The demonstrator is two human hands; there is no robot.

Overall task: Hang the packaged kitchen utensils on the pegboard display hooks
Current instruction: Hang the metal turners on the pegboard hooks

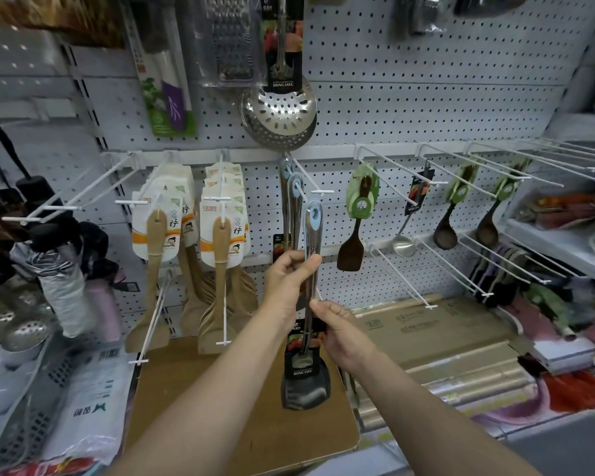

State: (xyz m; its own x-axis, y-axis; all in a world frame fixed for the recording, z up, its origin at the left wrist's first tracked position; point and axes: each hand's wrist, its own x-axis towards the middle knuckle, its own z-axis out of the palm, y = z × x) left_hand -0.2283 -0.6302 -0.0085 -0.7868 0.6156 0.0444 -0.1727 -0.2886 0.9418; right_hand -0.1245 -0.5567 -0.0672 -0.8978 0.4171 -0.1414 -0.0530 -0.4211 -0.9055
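Observation:
A steel spatula (310,341) with a black head, a printed card sleeve and a blue hang loop stands upright in front of the white pegboard (409,108). My left hand (289,283) grips its handle just under the loop. My right hand (340,333) pinches the handle lower down, at the top of the card. The blue loop sits just below the tip of a white hook (311,185). Two similar steel utensils (291,201) hang further back on that same hook.
Carded wooden spatulas (220,242) hang on hooks to the left, dark wooden spoons (454,207) on hooks to the right. A perforated skimmer (279,111) hangs above. Bare hooks stick out at both sides. A wooden board (193,389) and boxed rolls (437,328) lie on the shelf below.

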